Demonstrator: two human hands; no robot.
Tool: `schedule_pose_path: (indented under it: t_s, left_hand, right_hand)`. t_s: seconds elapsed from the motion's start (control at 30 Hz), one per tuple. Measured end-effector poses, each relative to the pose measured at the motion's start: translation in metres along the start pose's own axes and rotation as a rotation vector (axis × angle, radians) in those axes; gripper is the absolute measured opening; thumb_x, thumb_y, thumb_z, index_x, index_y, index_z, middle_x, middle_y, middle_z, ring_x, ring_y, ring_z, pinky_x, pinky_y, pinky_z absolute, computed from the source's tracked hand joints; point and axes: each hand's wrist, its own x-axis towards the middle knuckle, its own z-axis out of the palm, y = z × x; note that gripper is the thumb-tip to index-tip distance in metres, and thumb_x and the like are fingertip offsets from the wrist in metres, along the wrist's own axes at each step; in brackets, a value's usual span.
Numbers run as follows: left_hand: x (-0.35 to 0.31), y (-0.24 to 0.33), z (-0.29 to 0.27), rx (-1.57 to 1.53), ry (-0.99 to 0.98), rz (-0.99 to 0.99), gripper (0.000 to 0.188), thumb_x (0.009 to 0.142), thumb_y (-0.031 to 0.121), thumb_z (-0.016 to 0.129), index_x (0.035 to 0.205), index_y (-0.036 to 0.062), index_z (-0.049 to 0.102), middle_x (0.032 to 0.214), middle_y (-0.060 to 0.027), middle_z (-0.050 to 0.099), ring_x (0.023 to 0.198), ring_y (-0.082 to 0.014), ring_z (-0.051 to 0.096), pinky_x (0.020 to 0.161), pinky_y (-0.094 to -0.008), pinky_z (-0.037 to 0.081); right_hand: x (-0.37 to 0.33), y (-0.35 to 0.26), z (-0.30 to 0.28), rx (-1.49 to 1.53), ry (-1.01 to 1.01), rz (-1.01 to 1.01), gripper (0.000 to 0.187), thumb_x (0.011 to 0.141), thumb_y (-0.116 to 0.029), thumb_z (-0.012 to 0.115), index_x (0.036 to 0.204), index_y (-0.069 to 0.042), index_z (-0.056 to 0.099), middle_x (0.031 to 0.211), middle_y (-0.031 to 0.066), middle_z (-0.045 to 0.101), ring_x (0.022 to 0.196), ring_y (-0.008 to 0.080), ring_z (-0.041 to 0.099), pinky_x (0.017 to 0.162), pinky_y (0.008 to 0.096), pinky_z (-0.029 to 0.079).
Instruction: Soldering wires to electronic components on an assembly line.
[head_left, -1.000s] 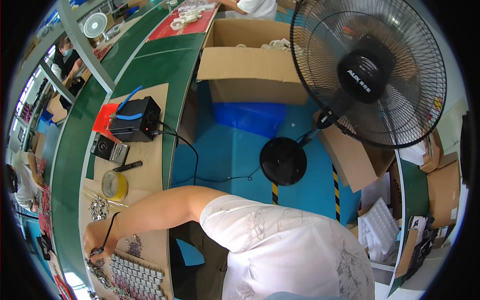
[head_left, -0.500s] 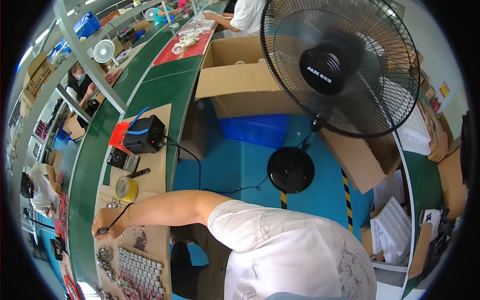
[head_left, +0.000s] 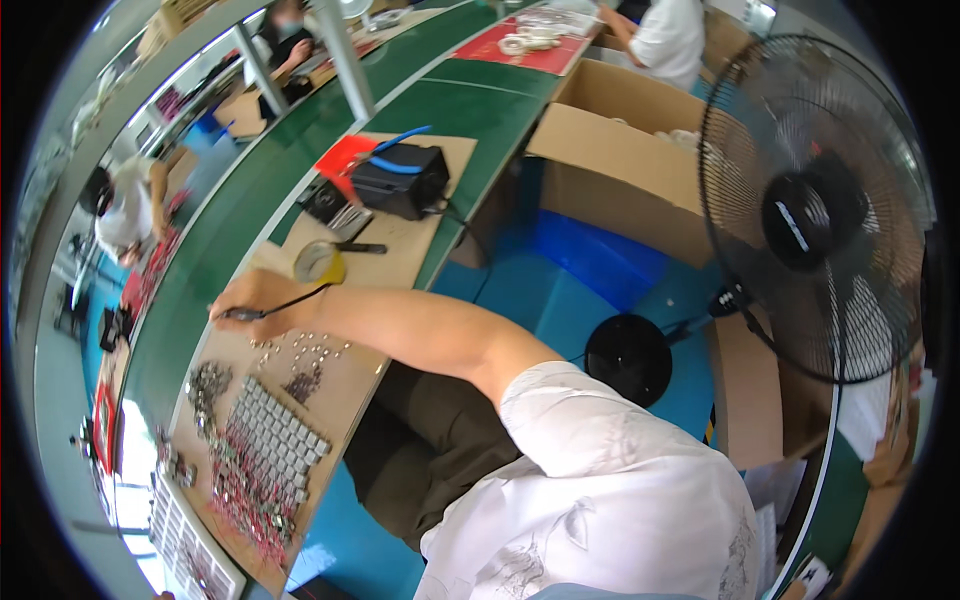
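Observation:
My right hand (head_left: 262,302) reaches over the near part of the bench, its fingers curled round a black corded tool (head_left: 243,314). The tool's cord runs back over the wrist, and its tip is hidden. Just beyond the hand stands a yellow tape roll (head_left: 332,268). Small shiny metal parts (head_left: 305,365) lie scattered beside the hand. Below them, rows of small grey blocks (head_left: 275,425) sit close together, with red wires (head_left: 245,490) bunched along them. A heap of metal pieces (head_left: 208,385) lies to their left. My left hand does not show.
A black box (head_left: 400,182) with a blue cable stands farther up the bench, beside a small black device (head_left: 323,203). A white tray (head_left: 190,540) lies lower left. To the right stand a pedestal fan (head_left: 815,215) and an open cardboard box (head_left: 620,170). Other people work farther off.
My view has turned, so the bench and fan appear shifted right and more of the grey blocks and white tray shows. The right hand still grips the corded tool near the tape roll.

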Motion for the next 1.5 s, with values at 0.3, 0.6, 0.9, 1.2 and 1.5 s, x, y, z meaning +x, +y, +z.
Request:
schedule_pose_path:
  t_s: [0.3,0.6,0.9,1.2,1.5]
  left_hand:
    - [-0.023,0.1,-0.085,-0.22,0.245,-0.289,0.027,0.094,0.017,0.053,0.096,-0.0068,0.065,0.092,-0.026,0.066,0.086,-0.0476,0.06,0.079,-0.0533,0.047]
    - [-0.072,0.328,-0.231,-1.955,0.177,-0.325,0.021,0.101,0.015,0.061,0.119,0.0038,0.064,0.075,0.002,0.055,0.057,-0.0036,0.047,0.046,-0.0165,0.033]
    - [-0.041,0.491,-0.3,-2.359,-0.051,-0.068,0.05,0.099,0.0,0.056,0.144,-0.0092,0.036,0.13,-0.0303,0.059,0.121,-0.0377,0.063,0.098,-0.039,0.056]
    - [-0.015,0.532,-0.282,-2.576,0.079,0.07,0.049,0.098,-0.007,0.048,0.145,-0.0019,0.033,0.131,-0.0258,0.058,0.122,-0.0322,0.061,0.105,-0.0397,0.051]
    - [0.0,0.554,-0.269,-2.466,0.375,0.014,0.049,0.096,-0.012,0.048,0.142,-0.0019,0.038,0.13,-0.0225,0.055,0.123,-0.0318,0.06,0.107,-0.0382,0.051]
  right_hand:
    - [-0.008,0.018,-0.024,-0.003,0.09,-0.039,0.014,0.084,-0.015,0.076,0.096,-0.007,0.074,0.084,0.0147,0.073,0.077,0.0314,0.072,0.07,0.0392,0.057]
    - [0.02,-0.005,0.002,0.053,0.132,-0.124,0.014,0.086,-0.008,0.074,0.099,-0.005,0.073,0.085,0.0134,0.074,0.076,0.0287,0.072,0.068,0.0357,0.056]
    - [0.013,0.001,0.058,0.51,-0.319,0.365,0.036,0.093,0.0,0.058,0.127,-0.01,0.064,0.094,0.0056,0.069,0.066,0.0073,0.06,0.06,0.0228,0.051]
    - [0.005,-0.048,0.086,0.848,-0.146,0.552,0.029,0.095,0.0,0.067,0.122,0.001,0.056,0.102,0.0153,0.071,0.092,0.0202,0.072,0.084,0.032,0.061]
    - [-0.013,-0.065,0.106,0.89,-0.15,0.652,0.032,0.09,0.005,0.072,0.116,0.001,0.054,0.11,0.0157,0.07,0.096,0.0211,0.072,0.085,0.033,0.062]
